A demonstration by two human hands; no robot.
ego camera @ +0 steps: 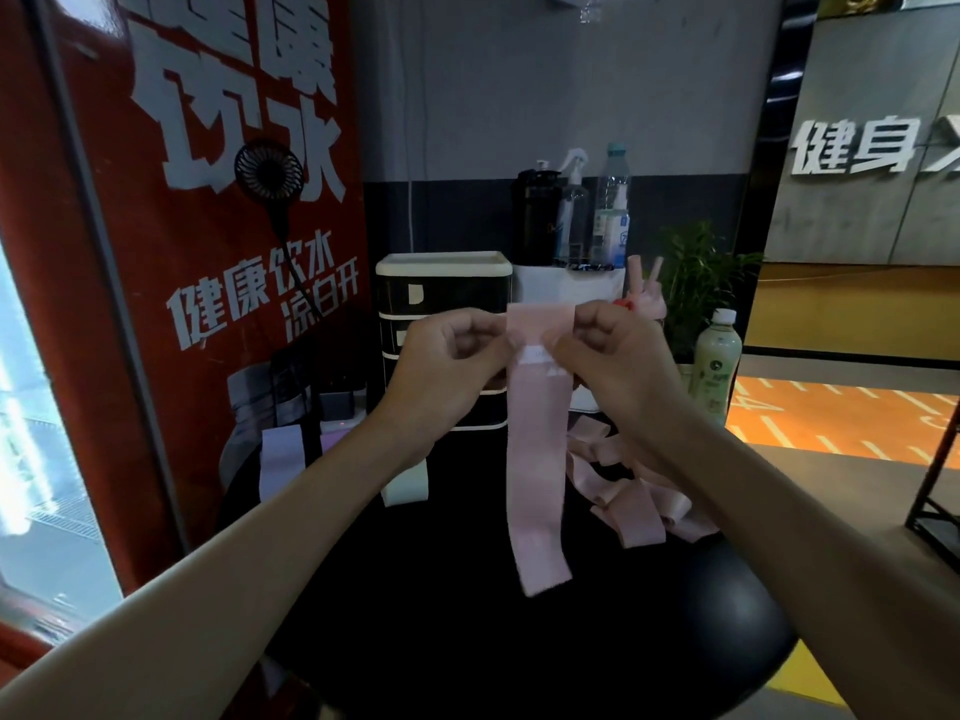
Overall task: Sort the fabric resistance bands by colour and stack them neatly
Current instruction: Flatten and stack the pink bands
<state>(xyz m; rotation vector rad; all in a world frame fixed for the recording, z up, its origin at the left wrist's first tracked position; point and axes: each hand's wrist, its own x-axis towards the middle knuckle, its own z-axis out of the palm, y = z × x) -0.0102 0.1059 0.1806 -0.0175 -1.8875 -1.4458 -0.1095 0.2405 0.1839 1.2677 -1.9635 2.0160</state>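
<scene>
Dim indoor feed, with the strongest light coming from the left.
On my screen the glazed panel at the left edge blows out to white-blue, while the black table swallows all detail. The pink band reads soft, its lower end blurred. Wide-angle distortion bows the red banner, and the orange floor glows brightly.

The single wide-angle view sits on the person's head, facing forward and slightly down across a round black table, close enough that left hand and right hand fill its centre, grey wall far behind.
</scene>
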